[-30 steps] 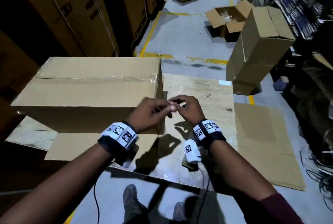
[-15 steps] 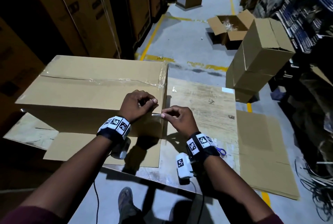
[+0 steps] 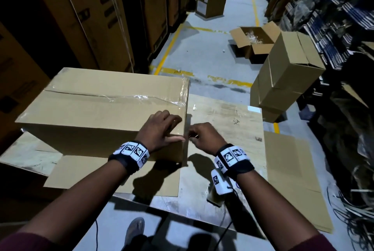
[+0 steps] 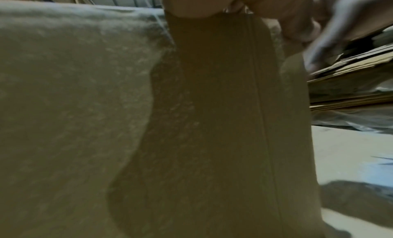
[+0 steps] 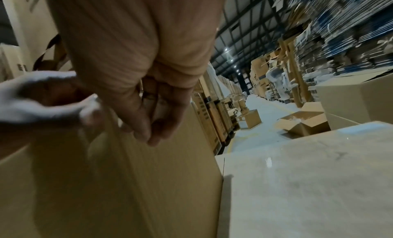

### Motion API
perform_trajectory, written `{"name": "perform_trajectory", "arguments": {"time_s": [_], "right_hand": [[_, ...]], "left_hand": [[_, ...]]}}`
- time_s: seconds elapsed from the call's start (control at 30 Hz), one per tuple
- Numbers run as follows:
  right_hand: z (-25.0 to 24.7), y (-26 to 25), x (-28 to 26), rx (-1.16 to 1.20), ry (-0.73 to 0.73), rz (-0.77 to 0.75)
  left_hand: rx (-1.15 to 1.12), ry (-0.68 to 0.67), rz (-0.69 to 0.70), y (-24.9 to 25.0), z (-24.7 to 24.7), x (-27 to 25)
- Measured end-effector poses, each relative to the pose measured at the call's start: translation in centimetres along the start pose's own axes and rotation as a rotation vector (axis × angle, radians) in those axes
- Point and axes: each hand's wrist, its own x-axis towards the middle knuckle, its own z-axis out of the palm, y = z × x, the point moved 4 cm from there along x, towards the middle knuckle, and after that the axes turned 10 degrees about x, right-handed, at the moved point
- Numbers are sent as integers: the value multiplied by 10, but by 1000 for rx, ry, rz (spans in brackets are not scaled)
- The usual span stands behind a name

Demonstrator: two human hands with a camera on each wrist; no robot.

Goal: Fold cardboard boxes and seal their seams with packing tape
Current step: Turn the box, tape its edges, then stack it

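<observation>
- Cardboard box (image 3: 105,109), closed and lying long side toward the person, is the landmark: it sits on the left half of the surface (image 3: 224,121), with clear packing tape (image 3: 141,98) glinting along its top seam and over its right end.
- Flat cardboard sheet (image 3: 113,174) lies under the box's near side, sticking out toward the person.
- Stack of closed boxes (image 3: 287,76) stands on the floor well to the right of the box and beyond it; an open carton (image 3: 255,42) sits just behind that stack.
- Left hand (image 3: 159,131) rests on the box's near right corner, fingers spread over the top edge and thumb stretched along the front face, gripping nothing.
- Right hand (image 3: 204,137) hangs just off the box's right end, apart from the left thumb, with fingers curled and fingertips (image 5: 149,134) pinched together; whether anything is between them I cannot tell.
</observation>
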Motion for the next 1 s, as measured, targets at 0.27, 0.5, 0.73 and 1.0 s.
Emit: {"name": "perform_trajectory", "arguments": {"time_s": [0.27,0.5,0.73,1.0], "right_hand": [[-45,-27,129,-223,151,-156],[-13,0,160,-241,50,173],[-34,-9,137,14,77,297],[-56,-5,113,525,495,330]], "left_hand": [[-119,-25,61,-14,-6,-9],[262,26,-26,-44,-17,-31],[111,246,-103,-55,-63,-24],[-66,135,-255,-74,-49,78]]}}
